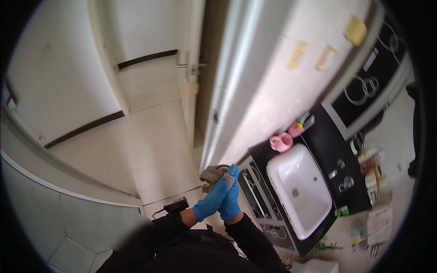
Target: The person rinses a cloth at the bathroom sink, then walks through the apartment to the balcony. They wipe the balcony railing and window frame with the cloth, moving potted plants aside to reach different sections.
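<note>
Cloth (211, 177) held left of sink (298, 168).
Grey-brown, limp, crumpled into loose folds. Left hand (213, 200) and right hand (231, 199), both blue-gloved, curled closed on it, close together; exact finger placement cannot be told.

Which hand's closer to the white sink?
Right. The right hand is to the left of the white sink, apart from it; the left hand is farther left, on the right hand's far side from the sink.
</note>
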### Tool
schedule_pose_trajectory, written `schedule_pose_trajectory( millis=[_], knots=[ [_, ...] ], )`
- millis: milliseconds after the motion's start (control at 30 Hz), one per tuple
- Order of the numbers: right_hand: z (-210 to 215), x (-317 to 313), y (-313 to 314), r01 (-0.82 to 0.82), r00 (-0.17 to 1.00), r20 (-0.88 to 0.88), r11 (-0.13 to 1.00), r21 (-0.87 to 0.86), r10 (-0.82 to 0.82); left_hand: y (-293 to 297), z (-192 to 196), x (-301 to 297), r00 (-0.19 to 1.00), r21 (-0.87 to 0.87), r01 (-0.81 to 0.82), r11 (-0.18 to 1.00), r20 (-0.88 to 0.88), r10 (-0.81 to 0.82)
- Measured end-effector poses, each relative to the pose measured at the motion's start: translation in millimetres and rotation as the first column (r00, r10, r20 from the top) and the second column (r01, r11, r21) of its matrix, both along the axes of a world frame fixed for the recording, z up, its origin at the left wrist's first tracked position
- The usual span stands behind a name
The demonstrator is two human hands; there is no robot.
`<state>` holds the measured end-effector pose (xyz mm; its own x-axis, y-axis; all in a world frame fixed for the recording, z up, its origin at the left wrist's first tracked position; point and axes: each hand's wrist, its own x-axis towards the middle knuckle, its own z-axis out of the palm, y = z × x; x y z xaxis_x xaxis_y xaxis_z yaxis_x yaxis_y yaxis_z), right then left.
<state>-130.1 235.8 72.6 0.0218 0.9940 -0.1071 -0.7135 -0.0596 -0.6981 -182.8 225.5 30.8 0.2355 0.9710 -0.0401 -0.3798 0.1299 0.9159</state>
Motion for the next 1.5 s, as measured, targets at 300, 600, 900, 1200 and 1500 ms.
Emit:
schedule_pose_trajectory(
  millis=[300, 600, 900, 1200, 1500],
  knots=[
    [-45.0, -140.7, 107.7, -0.310, 0.875, 0.418, 0.946, 0.091, 0.246, 74.4, 45.8, -212.8, 0.990, 0.152, 0.053, 0.987, -0.134, -0.033],
    [-46.9, -279.4, 226.6, -0.448, 0.894, -0.036, 0.883, -0.144, 0.447, 178.2, 23.2, -291.6, 0.847, -0.235, -0.368, 0.900, 0.315, 0.429],
    [-85.2, -355.6, 418.5, -0.584, 0.540, -0.451, 0.702, 0.407, 0.711, 348.7, 72.1, -377.4, 0.287, 0.564, -0.107, 0.819, -0.771, 0.569],
    [-28.7, -452.6, 553.0, -0.695, 0.709, -0.232, 0.716, -0.067, 0.666, 525.2, 39.4, -479.7, -0.588, 0.427, -0.006, 0.904, -0.733, 0.341],
    [-46.0, -598.9, 753.1, -0.526, 0.847, 0.021, 0.842, -0.122, 0.532, 711.3, 8.8, -652.2, 0.045, 0.617, 0.102, 0.781, -0.787, 0.616]
  ],
)
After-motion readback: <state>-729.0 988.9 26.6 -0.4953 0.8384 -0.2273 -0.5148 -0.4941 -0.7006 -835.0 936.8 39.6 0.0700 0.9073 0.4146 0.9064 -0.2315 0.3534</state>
